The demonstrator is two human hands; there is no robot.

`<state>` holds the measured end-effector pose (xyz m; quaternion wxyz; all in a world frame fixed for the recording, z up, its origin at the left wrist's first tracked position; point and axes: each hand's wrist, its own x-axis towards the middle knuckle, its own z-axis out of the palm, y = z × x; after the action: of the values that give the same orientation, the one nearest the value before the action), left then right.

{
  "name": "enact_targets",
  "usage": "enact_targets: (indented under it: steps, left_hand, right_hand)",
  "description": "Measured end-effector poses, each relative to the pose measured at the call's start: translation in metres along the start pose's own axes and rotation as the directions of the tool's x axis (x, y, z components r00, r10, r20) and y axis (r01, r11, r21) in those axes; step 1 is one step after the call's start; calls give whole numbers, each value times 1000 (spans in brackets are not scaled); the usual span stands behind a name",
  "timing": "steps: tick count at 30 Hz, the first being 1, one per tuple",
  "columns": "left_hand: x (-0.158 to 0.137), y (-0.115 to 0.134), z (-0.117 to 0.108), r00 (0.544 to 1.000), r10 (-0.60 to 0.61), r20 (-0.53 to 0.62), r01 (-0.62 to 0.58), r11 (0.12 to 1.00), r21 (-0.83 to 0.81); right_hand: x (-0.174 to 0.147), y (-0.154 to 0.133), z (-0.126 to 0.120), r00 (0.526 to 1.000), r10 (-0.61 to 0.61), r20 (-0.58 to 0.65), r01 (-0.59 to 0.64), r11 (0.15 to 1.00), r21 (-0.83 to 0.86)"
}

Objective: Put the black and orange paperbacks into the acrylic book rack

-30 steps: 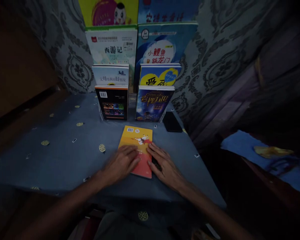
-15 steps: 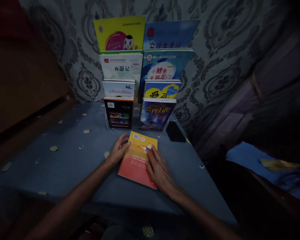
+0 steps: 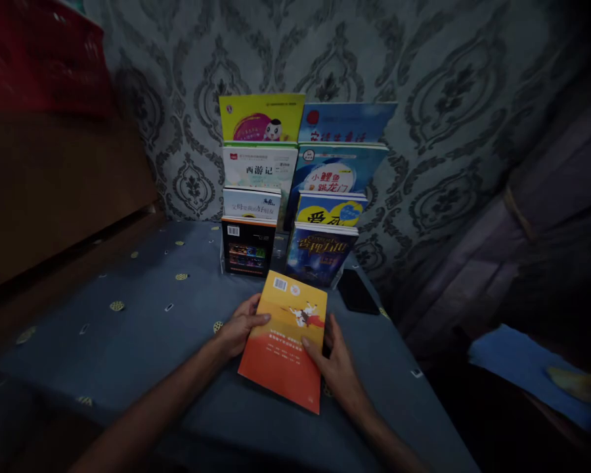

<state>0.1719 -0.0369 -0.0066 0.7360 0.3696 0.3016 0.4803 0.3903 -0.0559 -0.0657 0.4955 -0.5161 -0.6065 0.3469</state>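
An orange-and-yellow paperback book [image 3: 285, 361] is tilted between my two hands, its barcode at the far end and its printed lines upside down to me. My left hand [image 3: 240, 325] grips the left edge, thumb on the cover and fingers underneath. On the right edge, my right hand [image 3: 337, 361] is closed the same way, thumb on top, its other fingers partly hidden. Just beyond the book stands a clear rack [image 3: 222, 258] of books in two columns. Lowest in it are a black book [image 3: 249, 253] and a dark blue book [image 3: 318, 259].
A black phone [image 3: 358, 291] lies right of the rack on the blue patterned tablecloth [image 3: 142, 341]. Behind rises a patterned wall [image 3: 256, 52]. A brown box [image 3: 54, 190] with a red bag [image 3: 44, 59] on it borders the left, a curtain [image 3: 492, 243] the right.
My right hand has slid from flat on the cover to the book's right edge and closed there. The book now appears raised and tilted. The camera view has shifted upward.
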Motion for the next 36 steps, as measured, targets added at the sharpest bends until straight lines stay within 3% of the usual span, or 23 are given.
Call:
enact_targets:
  steps: [2, 4, 7, 12, 18, 26, 31, 36]
  left_hand:
    - [-1, 9, 5, 998, 48, 28, -49, 998, 33]
    - [0, 15, 8, 991, 114, 62, -120, 989, 91]
    - [4, 20, 6, 958, 275, 80, -286, 932, 222]
    - [6, 15, -5, 891, 453, -21, -408, 822, 398]
    - [1, 6, -11, 908, 419, -13, -379, 833, 403]
    - [-12, -2, -26, 963, 268, -24, -231, 869, 439]
    - [-17, 1, -33, 972, 231, -46, -178, 850, 496]
    - [-15, 7, -31, 973, 224, -55, -158, 821, 549]
  right_hand:
    - [7, -20, 2, 979, 147, 144, -187, 927, 325]
    - [13, -42, 7, 949, 206, 240, -304, 803, 512]
    - [18, -66, 19, 964, 193, 183, -265, 753, 602]
    - [22, -67, 33, 998, 24, -57, 0, 921, 390]
    - [17, -55, 34, 989, -143, -41, 148, 961, 232]
    - [9, -34, 29, 989, -146, 25, 141, 981, 137]
    - [9, -56, 20, 982, -160, 97, 140, 972, 186]
    - [29, -98, 7, 962, -264, -66, 272, 934, 231]
